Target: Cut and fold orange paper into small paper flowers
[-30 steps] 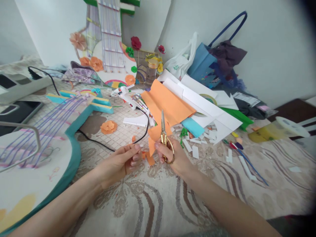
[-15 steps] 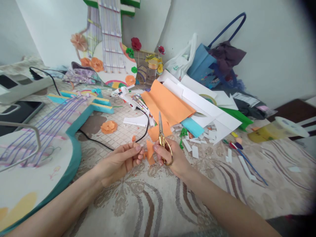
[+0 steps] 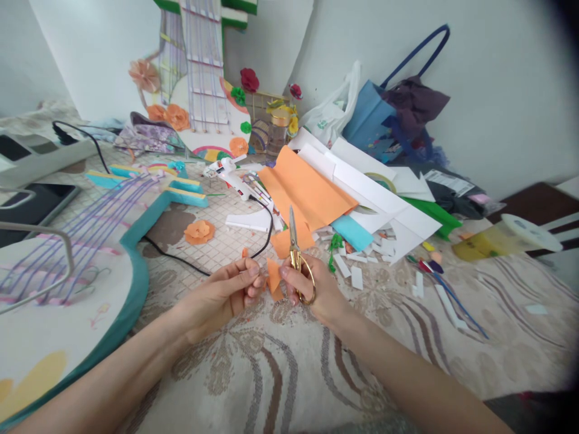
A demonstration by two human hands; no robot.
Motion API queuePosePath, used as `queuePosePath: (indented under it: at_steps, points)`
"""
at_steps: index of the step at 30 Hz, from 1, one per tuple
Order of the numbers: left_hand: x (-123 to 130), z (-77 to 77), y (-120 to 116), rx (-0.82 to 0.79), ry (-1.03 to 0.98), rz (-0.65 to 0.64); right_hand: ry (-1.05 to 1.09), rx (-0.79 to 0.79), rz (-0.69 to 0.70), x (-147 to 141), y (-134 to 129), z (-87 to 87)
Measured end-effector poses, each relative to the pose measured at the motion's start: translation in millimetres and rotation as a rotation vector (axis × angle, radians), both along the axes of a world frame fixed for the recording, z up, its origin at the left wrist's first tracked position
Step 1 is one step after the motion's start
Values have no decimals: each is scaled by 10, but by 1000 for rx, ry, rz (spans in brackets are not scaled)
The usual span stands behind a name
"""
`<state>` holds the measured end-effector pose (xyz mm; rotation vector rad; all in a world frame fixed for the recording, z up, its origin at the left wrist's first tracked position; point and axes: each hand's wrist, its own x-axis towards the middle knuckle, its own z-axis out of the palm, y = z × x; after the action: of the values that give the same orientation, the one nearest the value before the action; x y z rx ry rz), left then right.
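Gold-handled scissors [image 3: 295,250] point upward in my right hand [image 3: 314,286], whose fingers wrap round the handles. Small orange paper pieces [image 3: 274,276] show between the hands, close to my right thumb. My left hand [image 3: 235,290] is pinched closed just left of them; whatever lies between its fingertips is too small to make out. Beyond the scissors lies a large orange paper sheet [image 3: 312,190]. An orange paper flower [image 3: 199,231] rests on the table, up and left of my left hand.
A turquoise-edged paper guitar [image 3: 136,253] fills the left side. Behind are a white glue gun [image 3: 233,181] with a black cord, white sheets [image 3: 375,187], a blue bag [image 3: 368,114] and a glass jar [image 3: 279,129]. A yellowish cup [image 3: 484,241] lies at right.
The left hand's fingers have shifted slightly by the orange pieces. The scissors have tilted a little to the left; my right hand still grips them.
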<state>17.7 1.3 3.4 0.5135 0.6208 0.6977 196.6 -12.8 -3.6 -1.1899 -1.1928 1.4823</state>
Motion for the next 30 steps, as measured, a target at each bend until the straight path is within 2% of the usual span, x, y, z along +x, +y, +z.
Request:
queuePosePath:
  at_steps: [10, 14, 17, 21, 23, 27, 30]
  points:
    - [2, -27, -1, 58, 63, 29, 9, 20, 3, -3, -8, 2]
    - [14, -20, 1, 171, 111, 45, 6, -17, 35, -20, -30, 24]
    - [40, 15, -11, 275, 218, 54, -18, -36, 61, -59, -64, 55]
    - [56, 33, -26, 366, 317, 9, -54, -35, 86, -100, -104, 93]
    - [42, 19, -23, 321, 263, -2, -50, -7, 70, -93, -106, 99]
    - [2, 7, -9, 94, 73, 15, -14, 63, -39, -54, -72, 86]
    - [-3, 27, -7, -16, -26, 6, 87, 60, -26, -44, -46, 59]
